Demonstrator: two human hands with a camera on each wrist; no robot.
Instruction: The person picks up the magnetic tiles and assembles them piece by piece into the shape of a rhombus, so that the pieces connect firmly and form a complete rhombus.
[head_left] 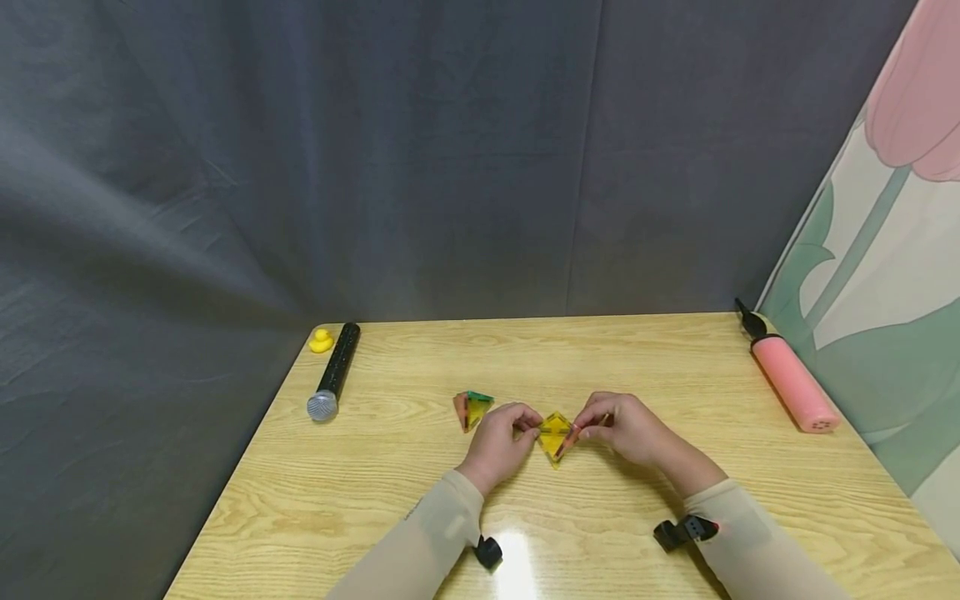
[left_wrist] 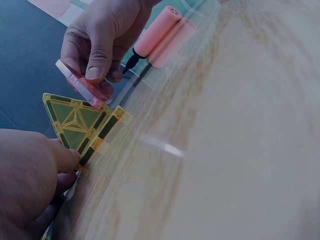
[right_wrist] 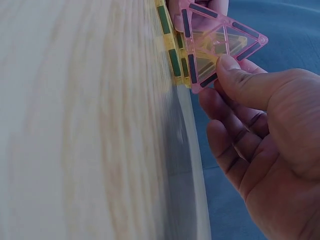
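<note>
At the middle of the table, my left hand (head_left: pixel 498 446) pinches a yellow triangular magnetic tile (left_wrist: pixel 75 120) by its side. That tile stands tilted up in the left wrist view, and a second yellow tile (left_wrist: pixel 105 132) lies flat along its bottom edge. Between thumb and fingers, my right hand (head_left: pixel 630 429) pinches a pink triangular magnetic tile (right_wrist: pixel 202 11). Its long edge is right at the yellow tiles, overlapping them in the right wrist view. Just left of my left hand stands a small cluster of pink, green and yellow tiles (head_left: pixel 474 410).
A black microphone (head_left: pixel 339 371) and a yellow rubber duck (head_left: pixel 321 341) lie at the table's back left. Toward the right edge is a pink hand pump (head_left: pixel 795 383) with a black nozzle. Behind the wooden table (head_left: pixel 337 517) hangs a dark curtain (head_left: pixel 450 167).
</note>
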